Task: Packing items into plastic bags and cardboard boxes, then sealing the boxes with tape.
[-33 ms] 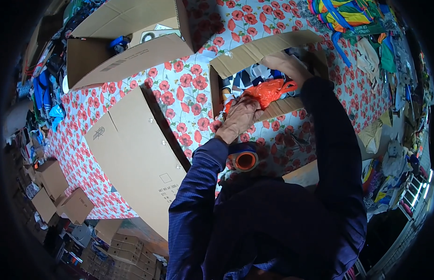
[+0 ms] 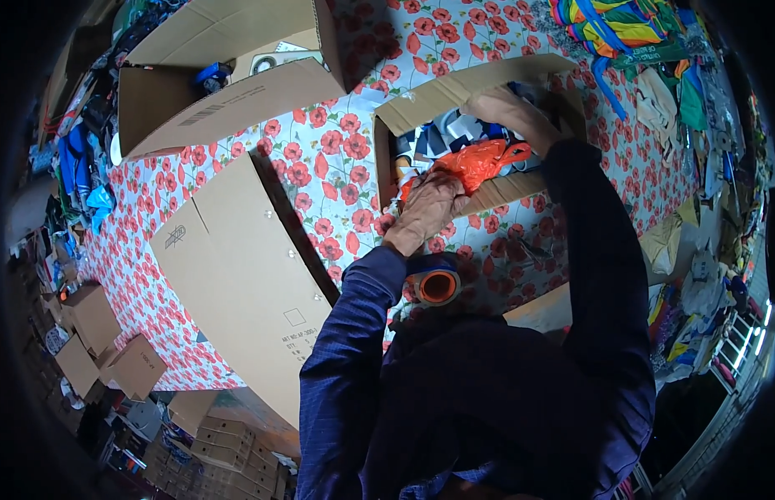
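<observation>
Orange plastic bag (image 2: pixel 485 162) atop dark-and-white pieces (image 2: pixel 456 130) in open cardboard box (image 2: pixel 510 190), on floral-covered bench (image 2: pixel 346 171). Left hand (image 2: pixel 427 207) curved against bag, grip unclear; right hand (image 2: pixel 502 108) by far flap (image 2: pixel 441 94), cannot tell finger state.

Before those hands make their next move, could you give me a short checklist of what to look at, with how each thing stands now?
1. Brown open-topped cardboard box open at the top: ok.
2. Left hand on the orange-red plastic bag: ok, at the box's near side.
3. Right hand's grip: cannot tell; the hand is at the box's far side, its fingertips unclear.
4. Round orange-cored roll outside the box: ok.
5. Dark blue left sleeve clear of the flat brown cardboard: cannot tell; they overlap in view.
</observation>
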Motion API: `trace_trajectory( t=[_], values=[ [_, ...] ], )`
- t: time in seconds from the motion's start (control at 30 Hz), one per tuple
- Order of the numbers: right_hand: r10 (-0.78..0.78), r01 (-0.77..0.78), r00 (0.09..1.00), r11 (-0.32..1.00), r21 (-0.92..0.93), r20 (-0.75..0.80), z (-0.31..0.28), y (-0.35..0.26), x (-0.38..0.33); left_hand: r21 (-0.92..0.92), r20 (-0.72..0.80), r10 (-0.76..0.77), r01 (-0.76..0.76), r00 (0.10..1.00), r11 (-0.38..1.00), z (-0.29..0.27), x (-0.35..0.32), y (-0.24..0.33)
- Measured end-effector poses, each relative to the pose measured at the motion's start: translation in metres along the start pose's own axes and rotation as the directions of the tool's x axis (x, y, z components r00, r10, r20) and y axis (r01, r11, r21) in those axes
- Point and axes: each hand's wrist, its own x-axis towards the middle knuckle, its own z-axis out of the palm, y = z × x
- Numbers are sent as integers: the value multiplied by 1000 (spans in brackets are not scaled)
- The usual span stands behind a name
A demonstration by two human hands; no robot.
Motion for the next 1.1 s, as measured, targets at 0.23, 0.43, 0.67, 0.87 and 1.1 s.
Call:
trace_trajectory(
  t=[0.23,0.43,0.67,0.87,1.1],
  values=[
    [-32,20,999,816,578,10,19,21,-28,-158,-62,-77,67,995,985,-16,-6,4],
    [191,-101,981,290,952,46,41,-1,-50,-612,-254,-418,190,872,768,-19,-4,19],
    [77,-204,978,160,966,194,39,-21,-51,-686,-396,-411,33,821,726,-13,14,16],
    [17,-163,986,230,960,164,38,-25,-53,-810,-338,-504,26,795,585,-10,14,2],
    [42,-29,999,341,940,15,47,-22,-55,-995,35,-672,-39,740,-94,-36,-5,-1]
  ],
)
